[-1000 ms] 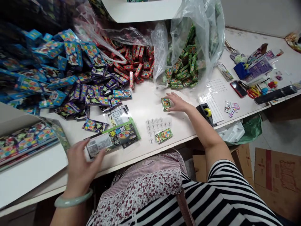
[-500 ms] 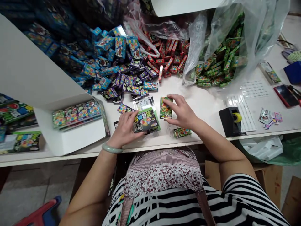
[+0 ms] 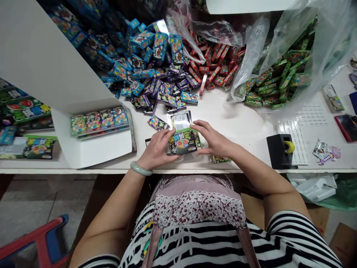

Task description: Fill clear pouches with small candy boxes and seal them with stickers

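Observation:
My left hand (image 3: 157, 148) grips the left side of a flat green printed bag (image 3: 182, 141) lying at the table's near edge. My right hand (image 3: 213, 140) is curled against the bag's right side; a small green packet it carried a moment ago is hidden behind the bag or inside it. Another small green packet (image 3: 221, 159) lies just right of my right wrist. Flat bags (image 3: 180, 120) lie behind the held bag.
Heaps of blue and purple packets (image 3: 150, 67), red packets (image 3: 217, 67) and green packets (image 3: 276, 85) in a clear plastic bag fill the back. A white open box (image 3: 92, 149) with filled bags stands left. A black tape dispenser (image 3: 280, 150) and sticker sheets (image 3: 299, 137) lie right.
My right hand brought the small green packet from the table's middle to the green bag's right edge. My left hand drew the bag toward me and holds it.

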Action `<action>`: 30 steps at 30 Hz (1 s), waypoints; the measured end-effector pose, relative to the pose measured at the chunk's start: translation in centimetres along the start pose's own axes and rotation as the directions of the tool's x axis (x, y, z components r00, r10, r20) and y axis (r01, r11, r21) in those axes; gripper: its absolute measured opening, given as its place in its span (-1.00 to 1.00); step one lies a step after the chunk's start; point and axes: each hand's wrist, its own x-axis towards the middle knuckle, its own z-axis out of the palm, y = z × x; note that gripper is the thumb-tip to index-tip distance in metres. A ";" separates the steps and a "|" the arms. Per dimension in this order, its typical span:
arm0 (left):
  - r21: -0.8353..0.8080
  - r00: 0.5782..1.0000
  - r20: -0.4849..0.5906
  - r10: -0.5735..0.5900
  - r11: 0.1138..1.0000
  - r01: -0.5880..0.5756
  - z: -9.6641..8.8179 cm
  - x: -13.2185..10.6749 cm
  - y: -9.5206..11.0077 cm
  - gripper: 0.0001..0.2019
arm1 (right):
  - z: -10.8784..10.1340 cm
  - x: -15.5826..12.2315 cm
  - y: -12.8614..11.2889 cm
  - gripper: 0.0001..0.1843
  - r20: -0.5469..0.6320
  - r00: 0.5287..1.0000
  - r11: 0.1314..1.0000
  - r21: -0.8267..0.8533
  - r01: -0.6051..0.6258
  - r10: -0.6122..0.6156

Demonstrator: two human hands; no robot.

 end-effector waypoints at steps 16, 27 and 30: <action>0.028 0.996 -0.083 -0.040 0.999 0.042 -0.2 -0.6 -1.3 -0.07 | -2.0 13.9 13.0 -0.46 -0.403 0.612 0.722 0.228 -0.653 0.681; -0.018 0.988 -0.120 -0.093 0.996 0.091 -1.0 -1.6 -2.6 -0.13 | -1.2 9.7 14.1 -0.75 -0.156 0.478 0.458 0.636 -0.621 0.865; -0.010 0.990 -0.103 -0.093 0.996 0.092 -0.8 -1.4 -2.7 -0.12 | -0.8 6.4 12.4 -0.72 -0.072 0.544 0.402 0.756 -0.517 0.836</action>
